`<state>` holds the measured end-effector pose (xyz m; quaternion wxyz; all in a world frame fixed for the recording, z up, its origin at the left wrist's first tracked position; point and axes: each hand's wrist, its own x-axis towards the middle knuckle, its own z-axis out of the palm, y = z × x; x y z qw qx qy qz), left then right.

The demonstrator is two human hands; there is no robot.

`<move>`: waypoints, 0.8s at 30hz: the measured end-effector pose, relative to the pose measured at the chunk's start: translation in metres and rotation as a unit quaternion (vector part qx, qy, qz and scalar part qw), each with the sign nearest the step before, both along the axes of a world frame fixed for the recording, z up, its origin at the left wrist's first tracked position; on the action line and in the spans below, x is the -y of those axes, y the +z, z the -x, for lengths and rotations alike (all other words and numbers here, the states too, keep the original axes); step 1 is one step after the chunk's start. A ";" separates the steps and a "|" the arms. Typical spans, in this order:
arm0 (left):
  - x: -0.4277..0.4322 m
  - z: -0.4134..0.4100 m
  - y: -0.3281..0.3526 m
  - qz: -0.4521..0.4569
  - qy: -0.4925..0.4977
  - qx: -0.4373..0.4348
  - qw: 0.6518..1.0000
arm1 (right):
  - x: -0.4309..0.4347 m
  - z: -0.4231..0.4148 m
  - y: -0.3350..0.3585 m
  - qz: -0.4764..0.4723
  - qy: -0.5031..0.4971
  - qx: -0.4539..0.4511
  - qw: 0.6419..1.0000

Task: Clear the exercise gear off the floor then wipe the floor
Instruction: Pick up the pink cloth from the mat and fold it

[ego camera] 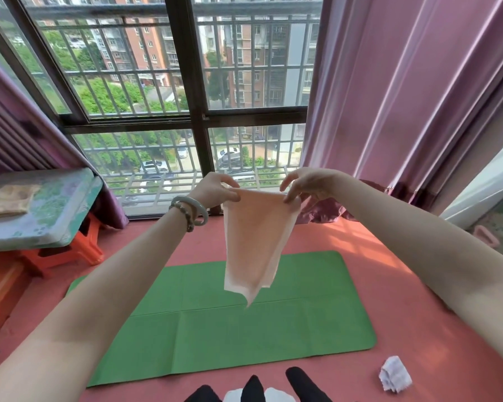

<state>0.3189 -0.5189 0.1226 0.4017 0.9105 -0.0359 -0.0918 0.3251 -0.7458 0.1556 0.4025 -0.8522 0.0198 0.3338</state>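
I hold a pale pink cloth (pixel 254 245) up in front of me by its top edge. My left hand (pixel 215 190) pinches its left corner and my right hand (pixel 305 184) pinches its right corner. The cloth hangs down folded, its lower tip dangling above a green exercise mat (pixel 288 323). The mat lies flat and unrolled on the reddish floor (pixel 418 300) below my arms. A crumpled white cloth (pixel 395 374) rests on the floor at the lower right, apart from the mat.
A low table (pixel 41 210) with a folded cloth (pixel 9 200) on it stands at the left over orange stools (pixel 79 250). A barred window (pixel 186 111) fills the far wall, with purple curtains (pixel 404 97) on both sides. A pink handle-shaped object (pixel 485 236) lies at the right edge.
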 end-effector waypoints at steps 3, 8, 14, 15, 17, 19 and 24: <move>-0.007 -0.004 0.003 0.049 0.036 -0.035 0.997 | -0.001 0.002 0.001 -0.055 -0.061 -0.003 0.997; -0.013 -0.007 0.006 0.135 0.067 -0.050 0.987 | -0.005 -0.004 -0.002 -0.133 -0.178 -0.008 0.975; -0.006 -0.006 0.009 0.063 0.008 -0.076 0.995 | -0.005 0.002 0.006 -0.094 -0.104 -0.020 0.990; -0.005 -0.007 0.008 0.031 -0.002 -0.065 0.997 | -0.005 0.002 0.004 -0.078 -0.096 -0.022 0.992; -0.002 -0.007 0.007 -0.003 -0.018 -0.052 0.998 | -0.005 0.001 0.002 -0.040 -0.081 -0.028 0.996; 0.000 -0.005 0.008 -0.024 -0.027 -0.035 0.999 | -0.006 0.000 0.000 0.005 -0.053 -0.024 0.998; 0.007 -0.005 0.010 -0.061 -0.027 0.000 0.998 | -0.006 -0.009 -0.008 0.069 0.002 0.092 0.993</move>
